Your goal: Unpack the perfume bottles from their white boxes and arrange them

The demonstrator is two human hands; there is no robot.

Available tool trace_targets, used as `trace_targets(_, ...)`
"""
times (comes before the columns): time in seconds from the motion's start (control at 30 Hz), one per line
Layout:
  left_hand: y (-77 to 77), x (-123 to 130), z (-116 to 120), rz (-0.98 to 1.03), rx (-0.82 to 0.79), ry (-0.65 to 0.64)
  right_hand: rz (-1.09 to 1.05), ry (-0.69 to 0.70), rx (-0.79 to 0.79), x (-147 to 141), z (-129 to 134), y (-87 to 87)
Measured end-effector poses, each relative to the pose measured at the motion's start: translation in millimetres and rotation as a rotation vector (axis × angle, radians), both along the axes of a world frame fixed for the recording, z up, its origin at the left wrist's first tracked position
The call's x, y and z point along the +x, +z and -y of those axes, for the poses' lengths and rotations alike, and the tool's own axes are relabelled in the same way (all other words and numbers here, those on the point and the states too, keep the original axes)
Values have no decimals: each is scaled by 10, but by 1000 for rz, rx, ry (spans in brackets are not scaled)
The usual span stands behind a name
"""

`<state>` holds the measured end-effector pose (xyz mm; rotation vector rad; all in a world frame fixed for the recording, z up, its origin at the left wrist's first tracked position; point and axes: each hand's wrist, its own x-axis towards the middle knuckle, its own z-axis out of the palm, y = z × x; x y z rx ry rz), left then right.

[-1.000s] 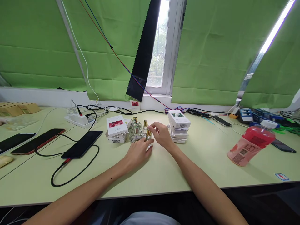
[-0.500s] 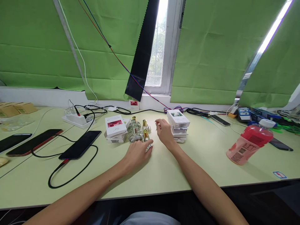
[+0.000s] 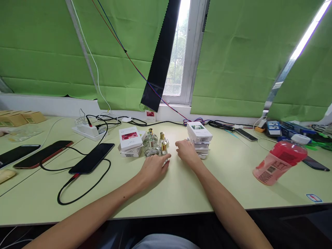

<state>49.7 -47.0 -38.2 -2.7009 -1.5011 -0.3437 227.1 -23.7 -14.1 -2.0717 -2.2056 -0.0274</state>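
My left hand [image 3: 154, 168] rests on the table, its fingers closed around the base of a small glass bottle with a gold cap [image 3: 164, 147]. Glass perfume bottles [image 3: 151, 147] stand grouped just beyond it, another gold-capped one [image 3: 162, 137] among them. Left of these lies a stack of white boxes [image 3: 130, 139], the top one with a red flower picture. My right hand [image 3: 186, 151] is bent at the left side of a second stack of white boxes [image 3: 199, 132]; its fingers are curled, and what they hold, if anything, is hidden.
Phones [image 3: 92, 158] and a looping black cable lie at the left, near a white power strip [image 3: 89, 130]. A tilted pink drink bottle [image 3: 280, 159] is at the right. Cables run along the wall, past a small card [image 3: 150, 116].
My right hand has turned and moved against the right box stack, its fingers now more curled. My left hand stays at the gold-capped bottle. The view has shifted slightly.
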Motion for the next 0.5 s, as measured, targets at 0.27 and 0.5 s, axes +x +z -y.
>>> trace_targets(0.27,-27,-19,-25,-10,9,-2,-15,30,-98,-70,115,35)
trace_targets(0.5,-27,-20,-50,-21,7,3,-40,57,-115,-75,134,16)
